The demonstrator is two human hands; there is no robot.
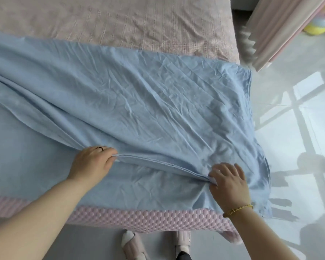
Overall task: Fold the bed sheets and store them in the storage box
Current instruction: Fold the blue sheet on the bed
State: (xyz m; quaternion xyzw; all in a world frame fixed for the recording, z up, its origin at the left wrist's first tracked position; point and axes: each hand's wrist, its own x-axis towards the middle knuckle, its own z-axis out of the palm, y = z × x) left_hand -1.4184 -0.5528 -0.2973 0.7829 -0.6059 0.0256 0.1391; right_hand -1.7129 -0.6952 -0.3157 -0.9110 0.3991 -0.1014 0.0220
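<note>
The light blue creased bed sheet point(139, 102) lies spread across the bed with the pink woven cover point(120, 21), and its right edge hangs off at 3 o'clock. Your left hand point(94, 162), at 7 o'clock, pinches the doubled hem. Your right hand point(229, 182), at 5 o'clock, pinches the same hem with the thumb, its other fingers loosely spread. Draw the hem taut between both hands before you carry it. Lay it edge to edge on the layer beneath, then smooth the creases outward. The storage box is not in view.
</note>
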